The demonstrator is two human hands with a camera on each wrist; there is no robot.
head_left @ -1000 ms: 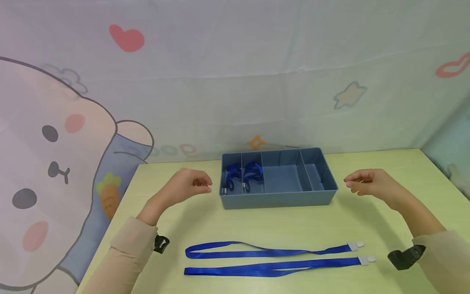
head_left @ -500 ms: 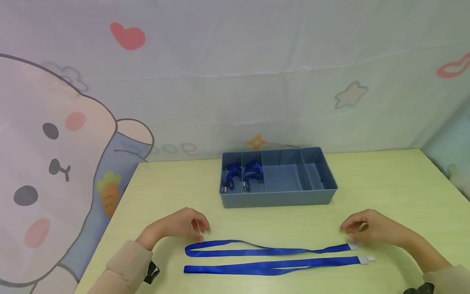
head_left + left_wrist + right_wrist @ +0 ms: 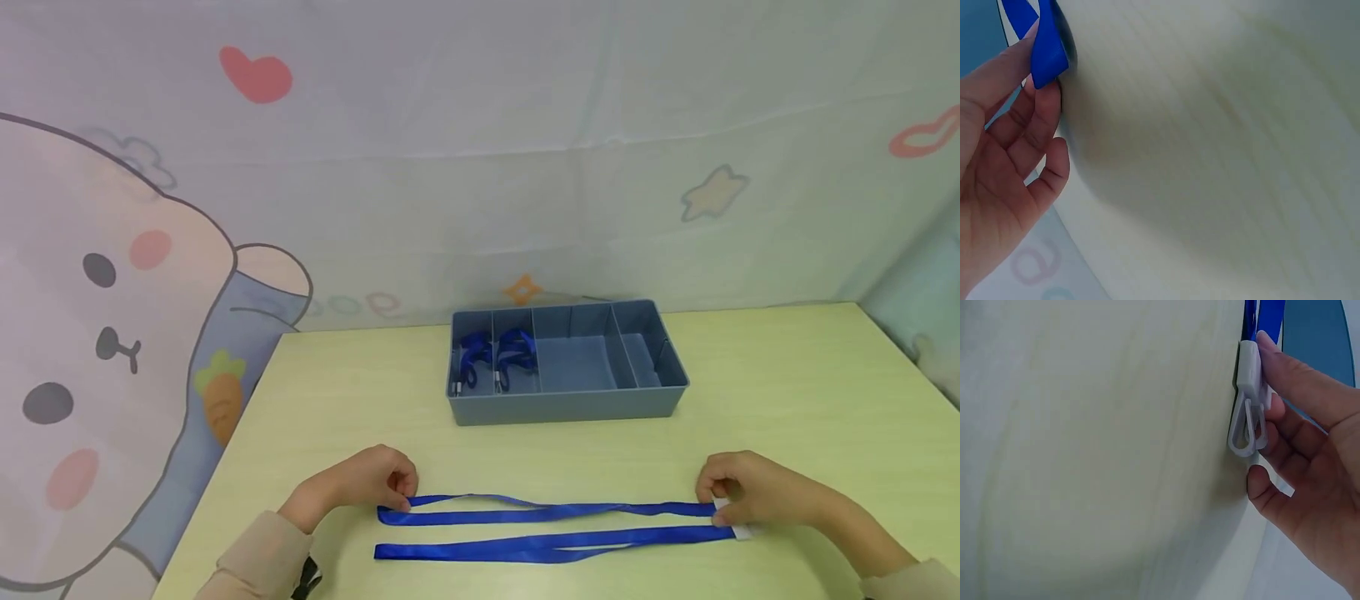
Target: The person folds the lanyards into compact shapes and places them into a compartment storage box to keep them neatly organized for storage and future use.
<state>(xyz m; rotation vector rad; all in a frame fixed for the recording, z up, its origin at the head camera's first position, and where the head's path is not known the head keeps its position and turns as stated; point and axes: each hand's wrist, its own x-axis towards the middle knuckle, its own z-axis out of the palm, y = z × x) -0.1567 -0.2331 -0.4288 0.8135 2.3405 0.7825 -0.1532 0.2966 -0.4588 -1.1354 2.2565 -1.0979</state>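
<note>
At the head view's lower centre, two flat blue lanyards [image 3: 495,517] looked like smooth ribbon cloth with a satiny sheen. Upper right in the right wrist view, the hook clip [image 3: 1247,365] seemed smooth plastic. The divided tray [image 3: 562,408] near centre looked like matt plastic. The tabletop [image 3: 322,392] showed a faint wood-grain finish; the backdrop [image 3: 465,108] across the top was creased matt cloth, the lower-left sleeve [image 3: 262,554] matt fabric.

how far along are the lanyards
Looks done: two bundled lanyards sit in the two leftmost compartments of the tray. In hand: the left hand pinches the farther lanyard near its loop, the right hand near its clip. Probably left: the nearer lanyard, on the table.
</note>
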